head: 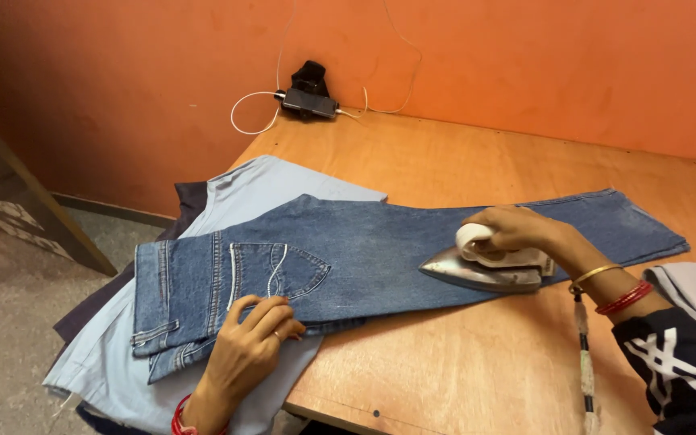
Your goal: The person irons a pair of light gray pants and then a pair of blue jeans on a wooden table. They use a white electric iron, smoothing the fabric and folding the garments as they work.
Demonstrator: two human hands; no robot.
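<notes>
1. Blue jeans [380,242] lie flat and folded lengthwise across the wooden table [477,370], waistband at the left edge over a pale blue cloth [259,189], leg ends to the right.
2. Left hand [247,342]: fingers extended and close together, pressing flat on the denim just below the back pocket [279,270]. Not gripping; it pins the fabric.
3. Right hand [513,228]: fingers curled shut around the white handle of a metal iron [481,270]. The iron's soleplate rests on the leg of the jeans, nose pointing left.
4. Handling, jeans (judgement): denim looks thick and soft, limp yet fairly heavy; seams and waistband stiffer. It should not slip much on the cloth beneath. Best hold: flat palm near the waistband or pocket, or pinch at a seam.
5. Handling, iron (judgement): solid metal base, probably heavy and hot; take only by the handle.
6. Surroundings: a woven cord [583,354] hangs from the iron's rear toward the near table edge. A dark device with white cables [309,98] sits against the orange wall [525,56].
</notes>
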